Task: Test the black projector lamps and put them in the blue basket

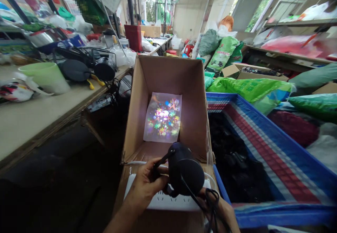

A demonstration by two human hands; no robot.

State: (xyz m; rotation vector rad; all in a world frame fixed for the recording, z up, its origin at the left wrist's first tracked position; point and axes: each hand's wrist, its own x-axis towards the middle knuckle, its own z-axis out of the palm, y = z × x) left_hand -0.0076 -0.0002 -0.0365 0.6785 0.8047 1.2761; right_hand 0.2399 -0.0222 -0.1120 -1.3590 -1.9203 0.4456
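Observation:
My left hand [144,189] is closed around the stem and cable of a round black projector lamp [184,170] held over a white power strip [168,199]. My right hand [218,205] sits under and behind the lamp with black cable [210,199] looped over it; its fingers are hidden. The lamp points into an open cardboard box [168,82] lying on its side. A white sheet [162,118] at the back of the box shows a patch of coloured light spots.
A long workbench [34,120] on the left carries a green bowl [44,77], more black lamps [104,68] and cables. A blue striped woven sack [265,148] holding dark items lies to the right. Green bags [247,85] and shelves stand behind.

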